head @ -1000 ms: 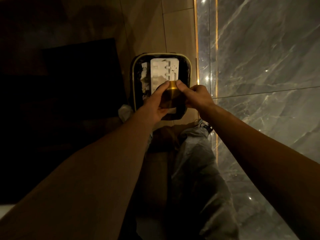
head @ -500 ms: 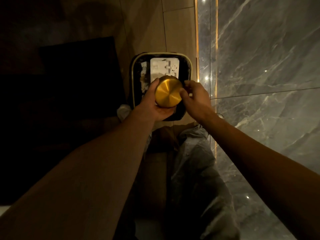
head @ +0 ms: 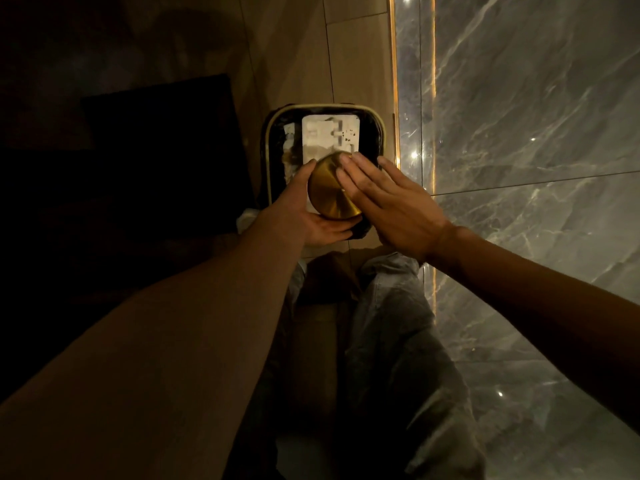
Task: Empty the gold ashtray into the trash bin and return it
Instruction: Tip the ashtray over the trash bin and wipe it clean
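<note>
The gold ashtray (head: 327, 192) is held upside down over the trash bin (head: 268, 161), its round brushed base facing me. My left hand (head: 304, 216) grips it from the left and below. My right hand (head: 388, 199) lies flat and open, fingers stretched across the right side of the ashtray's base. The bin is dark with a pale rim; a white moulded packing piece (head: 329, 136) and bits of paper lie inside it.
A grey marble wall (head: 536, 133) with a lit gold strip (head: 394, 98) runs along the right. The bin stands on wooden flooring (head: 294, 57). A dark piece of furniture (head: 156, 161) is at the left. My knees in grey trousers (head: 391, 327) are below.
The ashtray was turned from edge-on to base up over the bin. My right hand let go of its rim and now lies flat with fingers spread on the base.
</note>
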A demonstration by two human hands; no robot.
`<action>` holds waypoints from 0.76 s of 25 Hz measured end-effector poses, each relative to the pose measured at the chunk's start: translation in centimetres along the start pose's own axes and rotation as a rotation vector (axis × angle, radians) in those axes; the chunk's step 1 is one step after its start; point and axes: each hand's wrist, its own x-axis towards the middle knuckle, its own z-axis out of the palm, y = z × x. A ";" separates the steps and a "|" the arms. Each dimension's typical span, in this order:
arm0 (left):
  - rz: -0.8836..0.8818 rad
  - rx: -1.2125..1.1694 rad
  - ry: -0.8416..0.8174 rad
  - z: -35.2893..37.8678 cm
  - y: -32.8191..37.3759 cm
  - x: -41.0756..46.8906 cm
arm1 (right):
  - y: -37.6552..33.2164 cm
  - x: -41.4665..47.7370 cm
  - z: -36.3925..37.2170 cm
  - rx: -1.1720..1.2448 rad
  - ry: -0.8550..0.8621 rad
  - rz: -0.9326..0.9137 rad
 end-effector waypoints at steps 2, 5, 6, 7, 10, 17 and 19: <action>0.005 -0.023 0.015 -0.1 -0.2 -0.3 | 0.1 0.2 0.0 -0.029 0.019 -0.072; 0.020 -0.027 0.005 -0.3 0.0 -0.3 | 0.4 0.1 0.2 -0.023 0.065 -0.079; 0.028 -0.023 0.013 -0.4 0.1 -0.2 | 0.5 0.2 0.1 -0.039 0.065 -0.096; 0.031 -0.015 0.033 -0.5 0.2 -0.2 | 0.7 0.3 0.0 -0.060 0.052 -0.117; 0.017 0.006 0.033 -0.3 0.2 -0.3 | 0.8 0.2 -0.3 -0.049 0.057 -0.081; 0.023 0.014 0.000 0.2 0.5 -0.5 | 1.7 0.0 -0.3 -0.110 0.036 -0.146; 0.020 0.015 0.022 0.2 0.5 -0.8 | 1.7 0.1 -0.6 -0.171 0.017 -0.188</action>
